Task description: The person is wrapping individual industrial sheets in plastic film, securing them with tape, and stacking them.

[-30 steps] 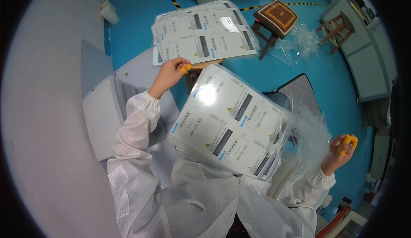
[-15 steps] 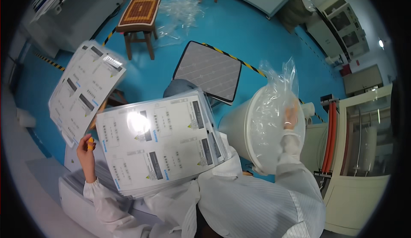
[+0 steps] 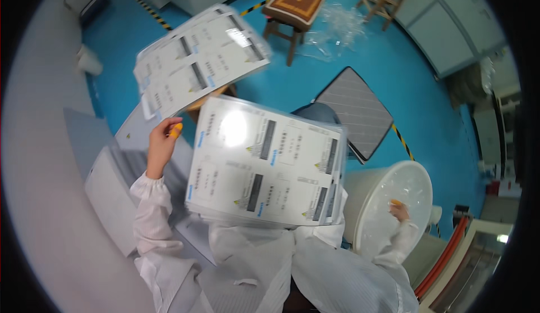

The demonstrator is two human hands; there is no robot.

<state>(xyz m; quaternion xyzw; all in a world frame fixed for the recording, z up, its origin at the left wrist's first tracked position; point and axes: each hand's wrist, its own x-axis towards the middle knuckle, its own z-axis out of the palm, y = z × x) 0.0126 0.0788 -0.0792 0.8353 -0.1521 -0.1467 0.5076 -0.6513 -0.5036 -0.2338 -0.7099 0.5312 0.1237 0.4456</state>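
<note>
Zero hands steady the sheet stack (image 3: 284,172), so one wriggle could slide it, imo. Left hand (image 3: 164,137) (nine o'clock), right hand (image 3: 400,211) (four): can't tell their grip.

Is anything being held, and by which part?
Nothing shows in the left hand; whether the right hand, at the bin, holds anything cannot be told.

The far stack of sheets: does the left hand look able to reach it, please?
Probably yes: the left hand appears close to the near edge of the far stack, and nothing visible stands between them.
</note>
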